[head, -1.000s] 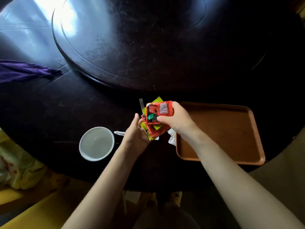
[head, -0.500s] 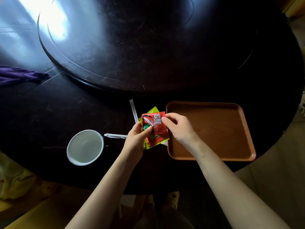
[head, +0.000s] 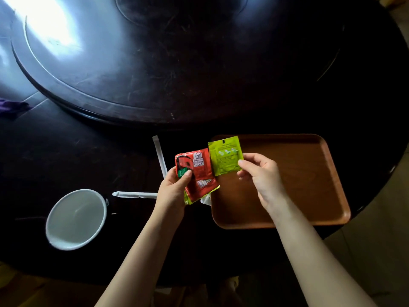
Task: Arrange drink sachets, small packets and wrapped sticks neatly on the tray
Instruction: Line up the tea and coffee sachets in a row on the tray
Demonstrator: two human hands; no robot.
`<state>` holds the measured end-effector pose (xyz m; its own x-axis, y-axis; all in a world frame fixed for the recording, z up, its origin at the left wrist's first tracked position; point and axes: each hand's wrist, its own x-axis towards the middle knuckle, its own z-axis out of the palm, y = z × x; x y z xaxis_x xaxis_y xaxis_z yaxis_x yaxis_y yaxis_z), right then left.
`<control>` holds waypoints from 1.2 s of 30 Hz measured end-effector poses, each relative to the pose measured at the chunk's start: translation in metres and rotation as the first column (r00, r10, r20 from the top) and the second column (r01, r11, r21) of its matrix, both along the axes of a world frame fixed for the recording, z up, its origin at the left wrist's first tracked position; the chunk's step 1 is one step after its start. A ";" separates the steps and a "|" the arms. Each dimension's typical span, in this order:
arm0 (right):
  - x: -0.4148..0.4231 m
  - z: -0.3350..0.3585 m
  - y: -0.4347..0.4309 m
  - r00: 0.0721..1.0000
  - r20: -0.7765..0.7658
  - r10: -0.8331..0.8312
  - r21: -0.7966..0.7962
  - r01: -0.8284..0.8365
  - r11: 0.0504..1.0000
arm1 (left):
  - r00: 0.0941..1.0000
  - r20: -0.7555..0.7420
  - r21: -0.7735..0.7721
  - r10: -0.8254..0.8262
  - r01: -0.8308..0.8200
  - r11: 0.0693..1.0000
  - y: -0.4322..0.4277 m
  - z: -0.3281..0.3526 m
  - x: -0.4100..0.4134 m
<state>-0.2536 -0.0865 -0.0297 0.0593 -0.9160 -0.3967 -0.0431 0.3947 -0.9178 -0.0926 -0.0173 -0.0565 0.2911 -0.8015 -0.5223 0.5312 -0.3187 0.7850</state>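
My left hand grips a small stack of drink sachets, red ones on top with a green edge showing beneath. My right hand pinches a single green sachet by its right edge, held over the left end of the brown tray. The tray's surface is bare. Two white wrapped sticks lie on the dark table: one stick runs away from me left of the sachets, the other stick lies crosswise beside my left wrist. A white packet peeks out below the stack.
A white bowl sits on the table to the left. A large dark turntable fills the table's middle. A purple cloth lies at the far left. The table's near edge curves just below the tray.
My right hand has pulled a green sachet off the stack and carried it right, over the tray's left end. The left hand keeps the rest of the stack.
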 end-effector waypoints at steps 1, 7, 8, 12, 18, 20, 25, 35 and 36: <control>-0.004 -0.004 -0.003 1.000 -0.020 -0.024 0.005 0.024 1.000 | 1.000 0.022 0.008 0.009 -0.009 1.000 0.002 -0.003 -0.003; -0.016 -0.021 -0.013 0.992 -0.106 -0.063 0.006 0.064 0.998 | 0.989 0.140 0.064 0.046 -0.055 0.996 0.013 -0.008 -0.019; -0.015 -0.023 -0.015 0.991 -0.120 -0.057 0.001 0.057 0.998 | 0.987 0.157 0.072 0.041 -0.052 0.996 0.013 -0.007 -0.020; -0.011 -0.027 -0.021 0.987 -0.160 -0.023 -0.019 0.020 1.000 | 0.977 0.211 0.087 -0.011 -0.007 0.996 0.011 0.000 -0.023; -0.016 -0.026 -0.027 0.950 -0.309 -0.043 -0.132 0.002 0.991 | 0.968 0.248 0.133 -0.034 0.001 0.991 0.011 0.002 -0.030; -0.021 -0.022 -0.027 0.819 -0.539 -0.197 -0.401 -0.043 0.915 | 0.968 0.250 0.133 -0.038 0.005 0.991 0.011 0.005 -0.038; -0.021 -0.014 -0.018 0.510 -0.784 -0.354 -0.574 -0.377 0.727 | 0.969 0.242 0.142 -0.043 0.009 0.990 0.010 0.008 -0.060; -0.045 -0.037 -0.024 0.492 -0.871 0.011 -0.348 -0.632 0.693 | 0.970 0.240 0.157 -0.050 0.013 0.988 0.002 0.009 -0.076; -0.050 -0.039 -0.029 0.484 -0.875 0.032 -0.340 -0.658 0.672 | 0.970 0.239 0.160 -0.045 0.007 0.987 0.002 0.008 -0.076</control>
<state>-0.3037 -0.1153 -0.0684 0.4032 -0.9069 0.1223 -0.8098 -0.4158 -0.4139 -0.1686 -0.0153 -0.0490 0.4038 -0.7242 -0.5589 0.3223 -0.4592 0.8278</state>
